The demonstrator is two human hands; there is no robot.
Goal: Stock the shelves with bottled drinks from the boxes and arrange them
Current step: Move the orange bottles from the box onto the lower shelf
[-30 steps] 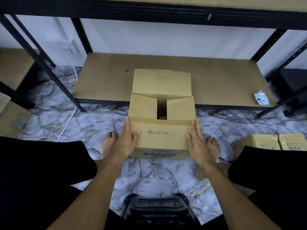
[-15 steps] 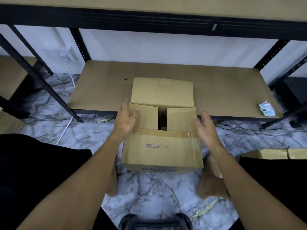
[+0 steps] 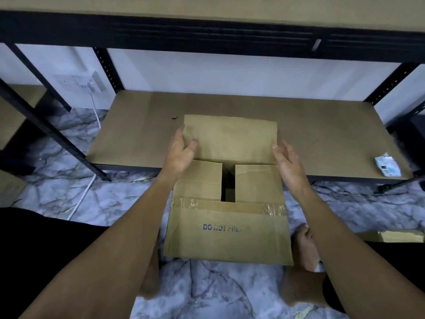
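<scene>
A brown cardboard box point(image 3: 227, 233) printed "DO NOT FREEZE" stands on the marble floor between my bare feet, in front of the low shelf point(image 3: 322, 139). Its far flap point(image 3: 232, 139) is folded out over the shelf edge, and the two inner flaps lie nearly closed with a narrow dark gap between them. My left hand point(image 3: 181, 150) pinches the far flap's left edge, thumb on top. My right hand point(image 3: 287, 160) is at the flap's right edge with fingers relaxed; I cannot tell if it touches. No bottles are visible.
A small white packet point(image 3: 387, 166) lies at the shelf's right front corner. Another cardboard box point(image 3: 400, 236) sits on the floor at right. A white cable point(image 3: 85, 196) runs from a wall socket point(image 3: 80, 84) down across the floor at left. An upper shelf beam point(image 3: 207, 31) spans overhead.
Both hands rose from the box's front corners to the far flap's two side edges. The view has moved closer over the box.
</scene>
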